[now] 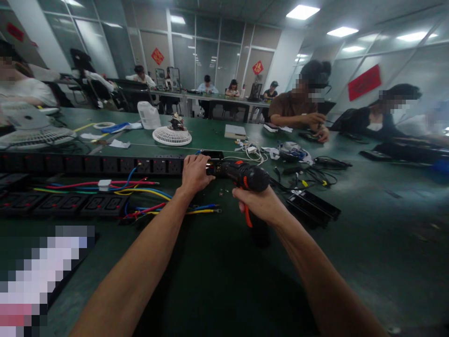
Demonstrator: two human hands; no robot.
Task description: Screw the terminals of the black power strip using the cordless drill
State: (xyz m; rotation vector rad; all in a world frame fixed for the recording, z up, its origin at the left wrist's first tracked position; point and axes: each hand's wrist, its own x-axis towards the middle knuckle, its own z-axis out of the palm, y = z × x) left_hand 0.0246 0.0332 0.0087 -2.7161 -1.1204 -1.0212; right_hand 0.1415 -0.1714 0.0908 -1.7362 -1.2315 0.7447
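Observation:
My right hand (257,201) is wrapped round the handle of a black and orange cordless drill (245,175). The drill lies level and its tip points left, at the right end of a long black power strip (136,164). On that same end my left hand (196,173) is closed, thumb to the near side and fingers over the top. Whether the drill's bit touches a screw is too small to tell. Red, blue and yellow wires (154,191) run loose in front of the strip, below my left wrist.
A second black power strip (66,204) lies nearer on the left. Behind stand a white fan grille (171,135) and a white plastic housing (149,115). To the right are black metal pieces (314,206) and tangled cables (315,175). A co-worker (298,103) sits across the green table (379,243).

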